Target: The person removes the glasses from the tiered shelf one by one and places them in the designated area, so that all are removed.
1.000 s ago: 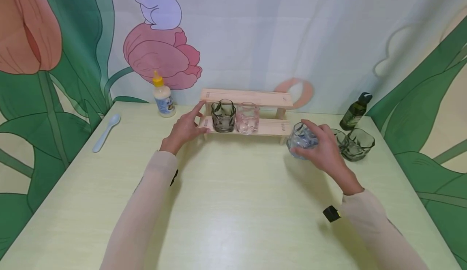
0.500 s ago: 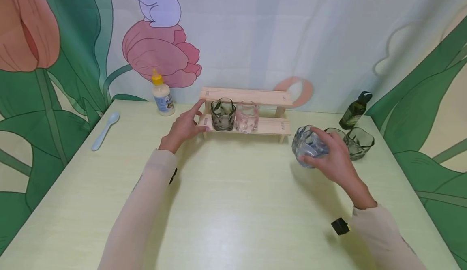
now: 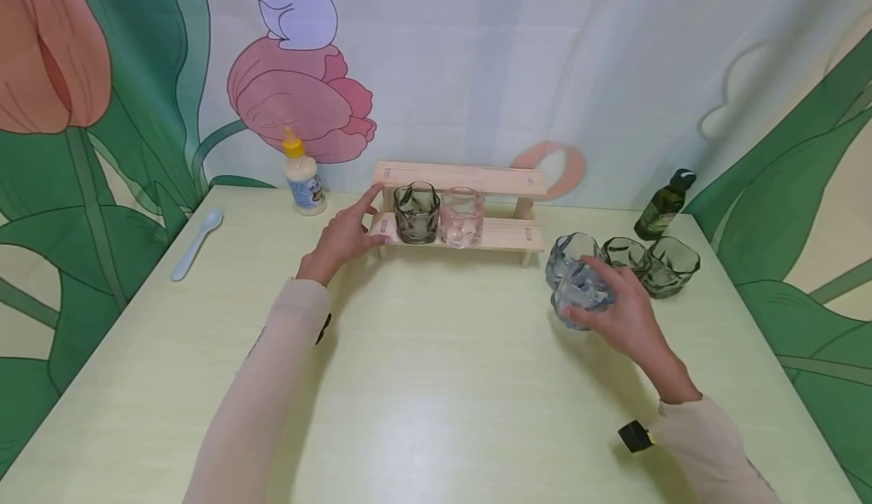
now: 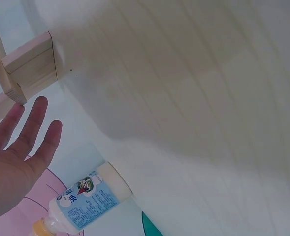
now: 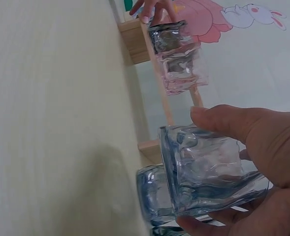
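Thumb and fingers of my right hand point(image 3: 630, 318) grip a blue-tinted glass tumbler point(image 5: 209, 167) by its sides, at the right of the table. Just behind it, overlapped in view, stands a second blue tumbler point(image 3: 562, 259). My left hand point(image 3: 342, 238) touches the left end of a two-tier wooden rack point(image 3: 506, 236), its fingers spread and mostly straight in the left wrist view. On the rack's lower tier, a dark grey tumbler point(image 3: 417, 222) and a pink tumbler point(image 3: 463, 224) stand side by side.
Two green-grey tumblers point(image 3: 671, 266) stand right of the blue ones, with a dark green bottle point(image 3: 662, 205) behind. Left of the rack is a white bottle with a yellow cap point(image 3: 306, 185). A pale blue spoon point(image 3: 197, 245) lies near the left edge. A printed curtain point(image 3: 477, 57) hangs behind.
My right hand has moved right and nearer to me with the blue tumbler, and the second blue tumbler now shows apart behind it. The left hand has stayed at the rack.
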The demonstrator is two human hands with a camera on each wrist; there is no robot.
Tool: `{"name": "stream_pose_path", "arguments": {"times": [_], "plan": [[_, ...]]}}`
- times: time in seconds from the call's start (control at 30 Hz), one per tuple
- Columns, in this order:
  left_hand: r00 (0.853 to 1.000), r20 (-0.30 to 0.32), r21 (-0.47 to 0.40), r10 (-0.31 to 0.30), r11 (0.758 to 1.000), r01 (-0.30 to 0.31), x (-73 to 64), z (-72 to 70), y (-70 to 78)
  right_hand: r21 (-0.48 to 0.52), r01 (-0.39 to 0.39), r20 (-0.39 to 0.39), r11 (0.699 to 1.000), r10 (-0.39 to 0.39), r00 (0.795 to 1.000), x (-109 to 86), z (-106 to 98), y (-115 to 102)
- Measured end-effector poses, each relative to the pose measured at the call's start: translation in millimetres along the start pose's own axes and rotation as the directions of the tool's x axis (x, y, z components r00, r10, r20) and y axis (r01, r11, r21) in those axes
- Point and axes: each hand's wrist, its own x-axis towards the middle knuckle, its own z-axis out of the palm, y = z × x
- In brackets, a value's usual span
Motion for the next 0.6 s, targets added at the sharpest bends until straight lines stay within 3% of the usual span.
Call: {"name": "stream_pose_path", "arguments": {"times": [0.27, 0.6], "plan": [[1.0, -0.001, -0.001, 0.001, 1.0, -0.001, -0.3, 0.2, 0.4, -0.006, -0.015, 0.001, 1.0, 0.015, 1.0, -1.7, 14.0, 12.5], [1.0, 0.004, 0.004, -0.023, 1.0, 0.023, -0.5, -1.3, 2.4, -0.01, 0.032, -0.043, 0.999, -0.032, 0.999, -2.4, 26.3, 25.6]]}}
